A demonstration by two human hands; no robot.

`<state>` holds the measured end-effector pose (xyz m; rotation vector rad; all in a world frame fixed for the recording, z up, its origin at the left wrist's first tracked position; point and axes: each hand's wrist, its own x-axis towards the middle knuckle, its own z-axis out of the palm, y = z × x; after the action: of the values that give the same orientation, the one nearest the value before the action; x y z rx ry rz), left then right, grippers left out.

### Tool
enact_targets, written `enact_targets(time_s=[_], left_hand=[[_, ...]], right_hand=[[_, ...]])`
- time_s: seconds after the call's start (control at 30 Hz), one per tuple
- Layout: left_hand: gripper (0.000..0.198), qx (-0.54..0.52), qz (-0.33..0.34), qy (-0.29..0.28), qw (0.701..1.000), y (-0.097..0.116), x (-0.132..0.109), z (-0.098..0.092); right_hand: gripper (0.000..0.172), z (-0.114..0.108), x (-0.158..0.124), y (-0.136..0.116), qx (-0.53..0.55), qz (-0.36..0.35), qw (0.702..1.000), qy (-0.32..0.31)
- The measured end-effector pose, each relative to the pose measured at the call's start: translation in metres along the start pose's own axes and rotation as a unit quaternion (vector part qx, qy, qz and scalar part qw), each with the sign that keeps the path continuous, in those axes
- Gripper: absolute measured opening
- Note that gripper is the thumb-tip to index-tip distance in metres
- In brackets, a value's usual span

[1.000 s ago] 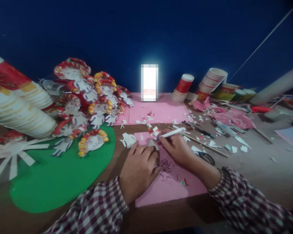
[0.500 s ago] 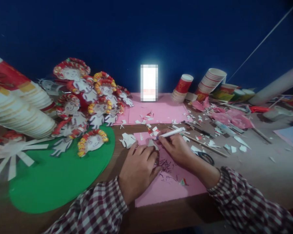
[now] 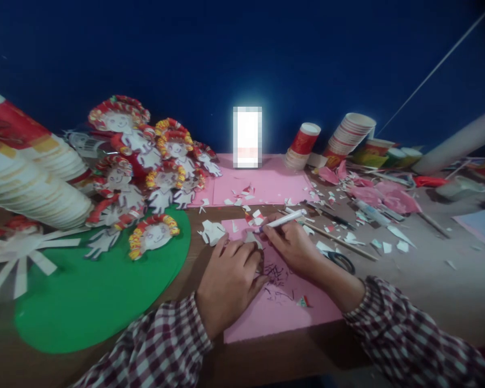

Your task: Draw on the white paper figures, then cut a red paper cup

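Head view. Nearest: a pink rectangular paper sheet on the brown wooden worktop, short dark pen strokes across its middle. My left hand lies palm down over the sheet, fingers bent; cannot tell whether it pinches anything. My right hand grips a slim white marker pen, tip at a small pale paper cutout that lies on the sheet by my left fingers, partly hidden. Judgement: marking under way; how much of the edge is done, unreadable.

Just beyond, left: a second white paper cutout, no dark outline visible at this size, so probably unmarked. On the green oval card: a round white paper face with red-and-yellow twisted hair, features drawn, no body visible; I judge it unfinished.

Farther: white paper figures with similar hair, heads and bodies together, apparently complete or nearly so.
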<state>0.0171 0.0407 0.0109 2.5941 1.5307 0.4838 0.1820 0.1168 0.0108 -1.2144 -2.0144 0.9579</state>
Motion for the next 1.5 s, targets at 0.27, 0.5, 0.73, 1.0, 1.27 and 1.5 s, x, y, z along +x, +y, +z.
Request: enact_targets(time_s=[0.27, 0.5, 0.73, 1.0, 1.27, 1.5], left_hand=[[0.029, -0.003, -0.002, -0.006, 1.000, 0.0000, -0.0002, 0.0002], [0.031, -0.004, -0.004, -0.011, 1.000, 0.0004, -0.0006, -0.0004], [0.029, -0.001, -0.002, -0.013, 1.000, 0.0001, 0.0003, -0.0003], [0.029, -0.001, -0.004, -0.014, 1.000, -0.0006, 0.0001, 0.0006], [0.029, 0.000, -0.003, -0.016, 1.000, -0.0003, 0.0008, -0.0010], [0.032, 0.000, -0.001, -0.015, 1.000, -0.0014, 0.0004, 0.0002]], right_hand=[[0.018, -0.0004, 0.0006, -0.0010, 0.008, 0.001, 1.000, -0.003], [0.020, -0.0007, 0.0002, -0.0001, -0.011, -0.001, 1.000, -0.005], [0.021, -0.0013, 0.0005, -0.0002, -0.013, 0.000, 1.000, -0.011], [0.020, -0.0019, 0.0006, -0.0013, -0.013, -0.003, 1.000, -0.014], [0.020, -0.0022, 0.0008, -0.0014, -0.026, 0.017, 0.999, -0.023], [0.020, -0.0025, 0.0007, -0.0022, -0.018, 0.008, 0.999, -0.025]])
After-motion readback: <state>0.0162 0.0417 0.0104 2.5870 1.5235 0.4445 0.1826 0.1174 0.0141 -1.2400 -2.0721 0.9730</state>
